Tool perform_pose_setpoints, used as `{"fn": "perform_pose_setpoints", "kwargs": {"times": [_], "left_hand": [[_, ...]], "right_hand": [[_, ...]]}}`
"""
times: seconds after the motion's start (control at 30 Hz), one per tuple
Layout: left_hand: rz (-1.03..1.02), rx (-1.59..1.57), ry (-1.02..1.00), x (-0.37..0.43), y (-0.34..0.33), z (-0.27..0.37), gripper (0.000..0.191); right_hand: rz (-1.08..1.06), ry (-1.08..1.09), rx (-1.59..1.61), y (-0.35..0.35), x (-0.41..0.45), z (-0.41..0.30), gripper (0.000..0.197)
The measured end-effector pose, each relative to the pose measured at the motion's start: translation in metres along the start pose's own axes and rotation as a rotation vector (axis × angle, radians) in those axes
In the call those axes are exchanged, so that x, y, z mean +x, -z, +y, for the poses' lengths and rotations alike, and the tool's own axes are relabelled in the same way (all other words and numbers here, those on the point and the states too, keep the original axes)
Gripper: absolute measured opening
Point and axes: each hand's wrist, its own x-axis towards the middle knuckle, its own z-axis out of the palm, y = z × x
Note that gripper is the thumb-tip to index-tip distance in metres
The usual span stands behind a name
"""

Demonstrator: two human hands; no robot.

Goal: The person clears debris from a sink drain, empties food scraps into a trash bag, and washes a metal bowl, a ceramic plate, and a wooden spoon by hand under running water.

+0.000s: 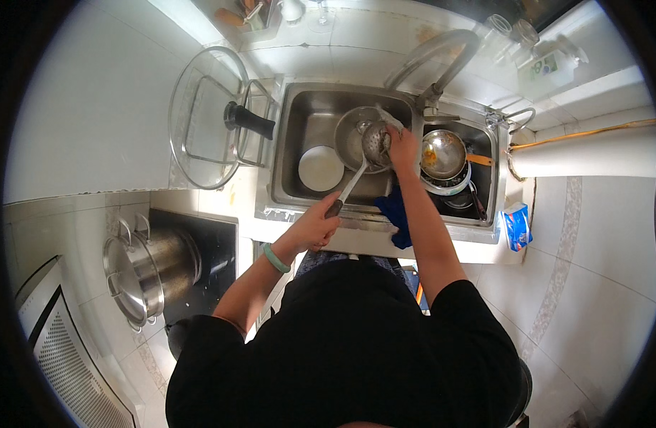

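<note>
My left hand (313, 226) grips the dark handle of a perforated metal skimmer ladle (354, 182), whose round head lies over the larger sink basin. At that head, my right hand (402, 150) holds a pale crumpled cloth (388, 115) against the metal; its fingertips are partly hidden. Beneath the skimmer sits a round metal bowl (349, 139) with a shiny round part inside it. A white round dish (321, 169) rests on the basin floor to the left of the bowl. Under my right forearm, a dark blue cloth (394, 214) hangs over the front rim of the sink.
The smaller basin holds a stacked metal pan with an orange handle (444, 154) and other cookware. A curved faucet (440, 69) arches behind. To the left, a glass lid (207, 117) leans on a wire rack; a steel pot (146, 273) stands on the black cooktop (215, 257).
</note>
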Motion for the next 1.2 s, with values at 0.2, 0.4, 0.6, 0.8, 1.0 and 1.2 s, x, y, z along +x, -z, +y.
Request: {"fn": "perform_pose_setpoints", "kwargs": {"times": [0.2, 0.4, 0.6, 0.8, 1.0, 1.2], "left_hand": [[0.024, 0.022, -0.103, 0.009, 0.001, -0.012, 0.065], [0.064, 0.103, -0.107, 0.006, -0.019, -0.015, 0.064], [0.071, 0.085, -0.195, 0.023, -0.027, -0.030, 0.063], [0.186, 0.019, -0.153, 0.031, -0.019, -0.032, 0.047], [0.212, -0.111, -0.013, 0.047, 0.006, -0.040, 0.022], [0.281, -0.300, -0.001, 0.046, 0.017, -0.048, 0.008]], "right_hand": [[0.064, -0.464, 1.415, -0.039, -0.048, -0.021, 0.068], [0.366, -0.377, 0.698, -0.043, -0.011, 0.001, 0.058], [0.508, -0.441, 1.272, -0.080, -0.002, 0.013, 0.037], [0.081, -0.616, 1.615, -0.080, -0.058, -0.046, 0.027], [-0.426, -0.300, 1.355, -0.093, -0.106, -0.052, 0.023], [-0.629, -0.366, 1.476, -0.087, -0.135, -0.060, 0.025]]}}
